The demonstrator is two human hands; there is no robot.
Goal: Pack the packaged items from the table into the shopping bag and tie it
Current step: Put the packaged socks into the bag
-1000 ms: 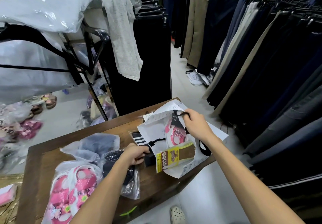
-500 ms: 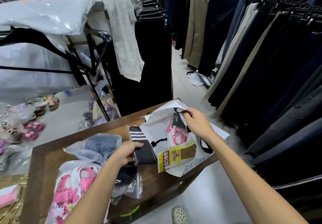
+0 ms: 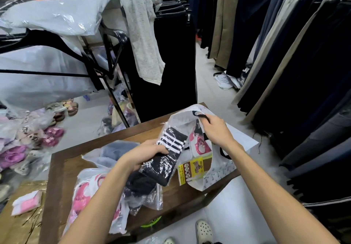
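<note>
Packing step: the left hand (image 3: 146, 154) grips the sock pack (image 3: 167, 156) at the bag (image 3: 214, 175) mouth, the right hand (image 3: 214, 131) pinches, probably, its handle (image 3: 199, 115) near the table (image 3: 62, 160) far corner; next, slide it inside

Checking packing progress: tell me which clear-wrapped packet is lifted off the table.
The black socks with white stripes, gripped by the left hand; the others lie flat.
</note>
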